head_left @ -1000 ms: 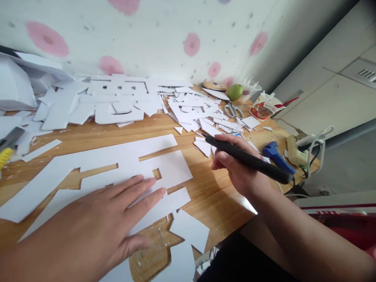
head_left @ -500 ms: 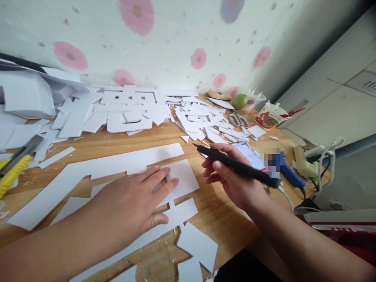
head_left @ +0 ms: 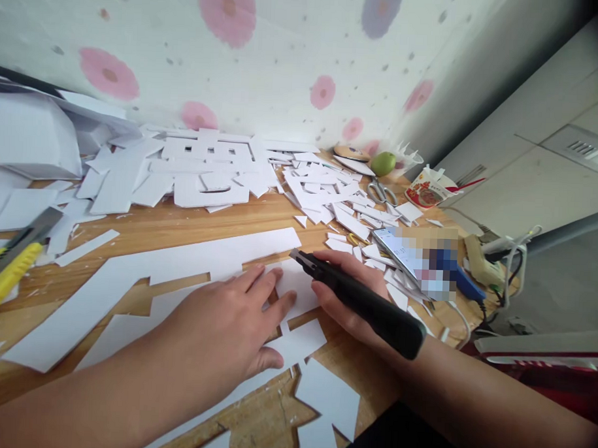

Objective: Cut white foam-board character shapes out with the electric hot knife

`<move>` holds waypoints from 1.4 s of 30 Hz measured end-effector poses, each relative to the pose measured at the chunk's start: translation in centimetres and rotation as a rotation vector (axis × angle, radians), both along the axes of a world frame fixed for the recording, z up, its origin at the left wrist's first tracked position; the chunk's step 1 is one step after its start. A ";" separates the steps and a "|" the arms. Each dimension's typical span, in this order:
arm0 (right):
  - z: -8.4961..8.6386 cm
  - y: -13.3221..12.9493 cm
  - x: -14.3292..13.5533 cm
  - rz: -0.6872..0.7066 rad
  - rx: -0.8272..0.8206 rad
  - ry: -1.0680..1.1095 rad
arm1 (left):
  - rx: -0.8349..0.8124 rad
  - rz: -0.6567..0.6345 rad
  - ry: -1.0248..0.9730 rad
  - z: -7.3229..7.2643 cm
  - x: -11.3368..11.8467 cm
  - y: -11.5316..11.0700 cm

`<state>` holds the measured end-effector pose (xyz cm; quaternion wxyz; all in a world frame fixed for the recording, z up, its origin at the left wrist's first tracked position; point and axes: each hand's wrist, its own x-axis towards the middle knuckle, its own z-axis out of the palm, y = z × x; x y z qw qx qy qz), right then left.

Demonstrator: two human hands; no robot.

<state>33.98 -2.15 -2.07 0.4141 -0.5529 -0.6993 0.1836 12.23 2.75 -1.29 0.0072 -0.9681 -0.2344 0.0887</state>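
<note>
One black cutter (head_left: 367, 303) — clasped — crosses the right grip (head_left: 347, 320).

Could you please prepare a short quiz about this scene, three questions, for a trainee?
1. True or false: the right hand holds the black cutter.
2. Fill the gap: the left hand rests on a ____.
3. Which tool lies close to the fruit?

Key: 1. True. 2. White sheet. 3. The scissors.
</note>
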 end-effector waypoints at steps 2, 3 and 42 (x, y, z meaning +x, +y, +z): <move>-0.2 -0.1 -0.1 0.013 0.019 -0.050 | -0.008 0.003 0.002 0.0 0.0 0.0; -0.3 -0.1 -0.1 0.012 0.025 -0.068 | -0.010 0.007 -0.002 0.0 0.0 0.0; 0.1 -0.5 -0.5 0.095 0.187 -0.334 | -0.042 0.098 0.015 0.6 0.3 -0.2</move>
